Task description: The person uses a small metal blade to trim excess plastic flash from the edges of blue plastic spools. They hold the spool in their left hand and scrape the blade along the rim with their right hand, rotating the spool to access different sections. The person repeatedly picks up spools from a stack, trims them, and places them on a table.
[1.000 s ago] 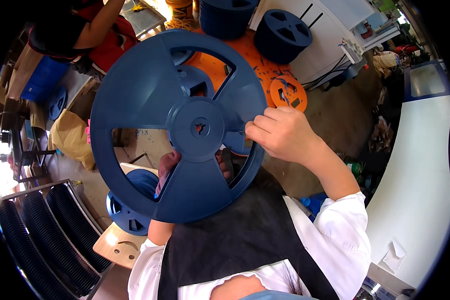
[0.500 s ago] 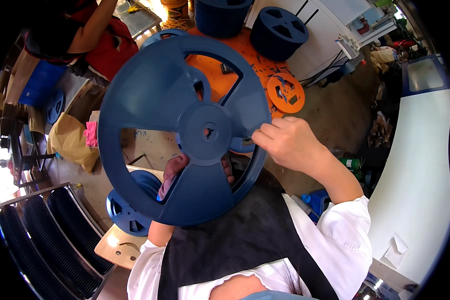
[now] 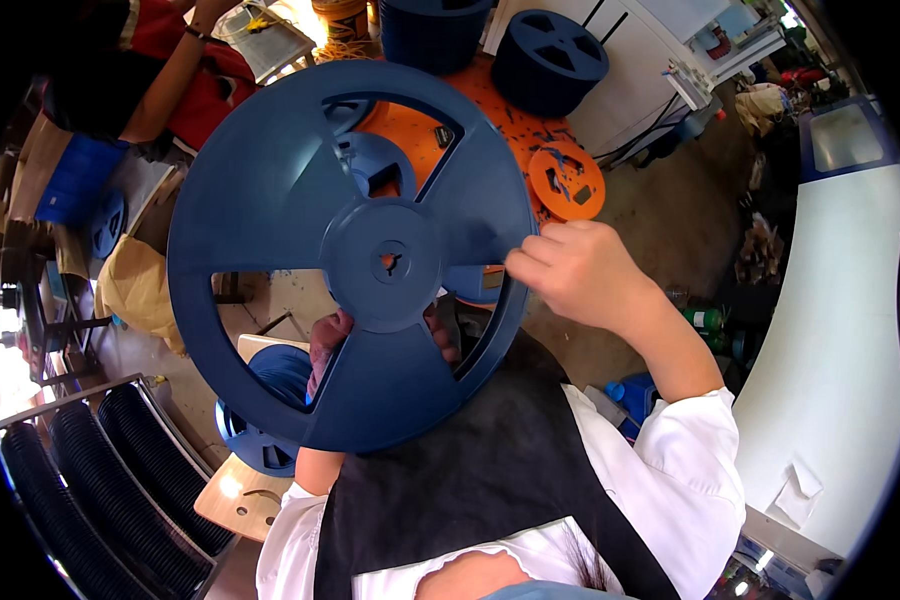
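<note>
A large dark blue plastic reel [image 3: 380, 245] with three cutouts and a small hub hole is held up in front of my chest. My left hand [image 3: 327, 345] is behind it, gripping it from the back. Part of that hand shows through the lower-left cutout, and fingertips show through the one at the lower right. At the reel's right rim, my right hand [image 3: 582, 272] is closed in a pinch, its bent fingers against the edge. Whatever sits between those fingertips is hidden.
Behind the reel is an orange surface [image 3: 490, 100] strewn with blue shavings, bearing stacked blue reels [image 3: 550, 65] and an orange disc [image 3: 567, 180]. Blue reels [image 3: 265, 430] lean by a wooden seat [image 3: 232, 490] at left. A rack of dark reels [image 3: 90, 480] stands lower left. Another person's arm [image 3: 170, 85] is at upper left.
The reel has shifted a little left and tilted slightly, with my left hand moving along behind it. My right hand remains closed at the right rim.
</note>
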A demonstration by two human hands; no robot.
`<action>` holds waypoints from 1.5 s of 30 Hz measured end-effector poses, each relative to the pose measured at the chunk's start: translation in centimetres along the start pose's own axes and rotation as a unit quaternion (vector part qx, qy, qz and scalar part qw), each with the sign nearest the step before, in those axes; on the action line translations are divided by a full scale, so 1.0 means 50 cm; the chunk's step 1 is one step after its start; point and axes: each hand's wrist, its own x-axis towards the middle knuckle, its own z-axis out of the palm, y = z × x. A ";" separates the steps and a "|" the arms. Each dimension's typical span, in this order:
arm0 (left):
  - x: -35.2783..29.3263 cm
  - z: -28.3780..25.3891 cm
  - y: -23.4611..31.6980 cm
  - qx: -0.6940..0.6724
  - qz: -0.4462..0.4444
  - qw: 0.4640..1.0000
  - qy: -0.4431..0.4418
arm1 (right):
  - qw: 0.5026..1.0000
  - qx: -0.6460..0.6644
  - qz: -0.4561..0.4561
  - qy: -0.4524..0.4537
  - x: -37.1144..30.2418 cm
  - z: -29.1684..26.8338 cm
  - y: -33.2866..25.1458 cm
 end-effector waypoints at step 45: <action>0.337 -0.331 -0.076 0.544 0.054 0.802 0.242 | 0.044 0.641 0.666 0.379 -0.544 0.540 -0.031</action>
